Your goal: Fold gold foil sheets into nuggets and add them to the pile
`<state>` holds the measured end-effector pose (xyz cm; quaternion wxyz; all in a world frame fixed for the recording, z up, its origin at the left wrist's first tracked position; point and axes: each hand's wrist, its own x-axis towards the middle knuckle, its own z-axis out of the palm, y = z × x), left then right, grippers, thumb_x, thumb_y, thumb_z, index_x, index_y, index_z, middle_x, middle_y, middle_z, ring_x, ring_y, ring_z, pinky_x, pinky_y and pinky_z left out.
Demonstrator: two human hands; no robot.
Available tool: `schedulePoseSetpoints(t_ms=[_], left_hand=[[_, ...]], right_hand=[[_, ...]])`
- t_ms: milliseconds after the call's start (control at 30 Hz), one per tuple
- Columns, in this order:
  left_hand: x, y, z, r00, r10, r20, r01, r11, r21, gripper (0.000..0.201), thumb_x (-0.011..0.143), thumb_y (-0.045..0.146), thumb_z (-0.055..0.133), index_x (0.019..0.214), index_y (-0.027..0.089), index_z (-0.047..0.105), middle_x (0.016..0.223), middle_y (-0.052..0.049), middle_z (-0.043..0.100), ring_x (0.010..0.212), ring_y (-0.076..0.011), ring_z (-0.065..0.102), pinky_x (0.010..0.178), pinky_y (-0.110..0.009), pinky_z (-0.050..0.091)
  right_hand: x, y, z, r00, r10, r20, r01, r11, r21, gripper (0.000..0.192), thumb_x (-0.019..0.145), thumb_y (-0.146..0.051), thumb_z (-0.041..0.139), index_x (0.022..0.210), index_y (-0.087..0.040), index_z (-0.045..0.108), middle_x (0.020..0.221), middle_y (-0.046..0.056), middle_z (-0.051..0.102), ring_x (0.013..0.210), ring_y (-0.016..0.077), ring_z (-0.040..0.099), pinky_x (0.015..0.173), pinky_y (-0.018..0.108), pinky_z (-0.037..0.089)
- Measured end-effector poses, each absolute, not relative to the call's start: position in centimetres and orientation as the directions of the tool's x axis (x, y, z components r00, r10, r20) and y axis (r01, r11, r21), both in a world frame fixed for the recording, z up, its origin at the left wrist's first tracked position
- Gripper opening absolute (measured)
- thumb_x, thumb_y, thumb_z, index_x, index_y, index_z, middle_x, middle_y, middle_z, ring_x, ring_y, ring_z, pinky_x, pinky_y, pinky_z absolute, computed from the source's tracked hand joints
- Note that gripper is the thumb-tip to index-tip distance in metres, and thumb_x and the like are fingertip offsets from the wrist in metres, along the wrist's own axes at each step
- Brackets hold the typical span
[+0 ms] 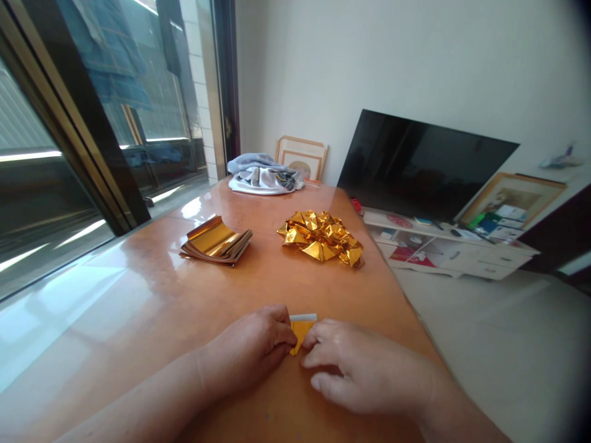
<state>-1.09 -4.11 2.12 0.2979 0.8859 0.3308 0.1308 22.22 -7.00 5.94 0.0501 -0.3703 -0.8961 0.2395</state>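
Observation:
A small piece of folded gold paper (301, 333) lies on the table in front of me, with a pale grey strip along its far edge. My left hand (261, 338) has its fingers curled and pinched on the paper's left side. From the right, my right hand (353, 363) touches the paper's edge with its fingertips, its thumb held apart from the fingers. Beyond my hands, a stack of gold foil sheets (217, 241) sits to the left, its top sheets curling up. A pile of folded gold paper pieces (323, 237) lies to the right.
The glossy wooden table (184, 307) reaches away from me, its right edge sloping past the pile. Folded cloth (263, 175) lies at its far end, before leaning picture frames (302, 157). A large television (420, 166) stands on a white cabinet (452, 246); sliding glass doors (92, 123) are at left.

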Motion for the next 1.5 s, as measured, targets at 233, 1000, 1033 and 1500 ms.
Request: schedulePoseSetpoints(t_ms=[233,1000,1033,1500], left_hand=[[-0.9,-4.1,2.2,0.736,0.677,0.026,0.535,-0.605,0.590,0.024,0.097,0.024,0.052,0.084,0.022,0.072,0.090,-0.003,0.060,0.081,-0.0154,0.060,0.072,-0.024,0.046],[-0.6,-3.7,1.3,0.517,0.850,0.103,0.740,-0.504,0.445,0.027,0.081,0.032,0.073,0.104,0.024,0.061,0.108,-0.004,0.062,0.102,-0.0258,0.054,0.085,-0.037,0.039],[-0.7,-3.5,1.3,0.491,0.866,0.093,0.761,-0.479,0.437,0.034,0.078,0.036,0.076,0.106,0.025,0.061,0.110,-0.004,0.062,0.103,-0.0269,0.054,0.086,-0.038,0.039],[-0.8,-3.2,1.6,0.456,0.890,0.016,0.812,-0.423,0.403,0.034,0.074,0.044,0.079,0.095,0.025,0.062,0.103,-0.003,0.062,0.101,-0.0279,0.054,0.080,-0.035,0.035]], right_hand=[[23.0,-4.1,4.6,-0.406,0.913,-0.047,0.855,0.361,-0.371,0.022,0.094,-0.030,0.056,0.078,-0.022,0.069,0.079,0.002,0.070,0.071,0.0153,0.060,0.064,0.027,0.035],[21.7,-3.3,2.5,-0.507,0.860,0.062,0.807,0.499,-0.317,0.016,0.091,-0.034,0.069,0.105,-0.026,0.072,0.098,0.004,0.065,0.099,0.0211,0.055,0.086,0.032,0.040],[21.7,-3.3,2.5,-0.511,0.857,0.062,0.804,0.502,-0.317,0.016,0.092,-0.033,0.069,0.105,-0.026,0.072,0.098,0.004,0.065,0.099,0.0212,0.055,0.087,0.032,0.040],[21.4,-3.4,2.4,-0.523,0.846,0.109,0.782,0.527,-0.333,0.006,0.087,-0.021,0.071,0.090,-0.023,0.066,0.094,0.001,0.062,0.093,0.0192,0.053,0.081,0.030,0.038]])
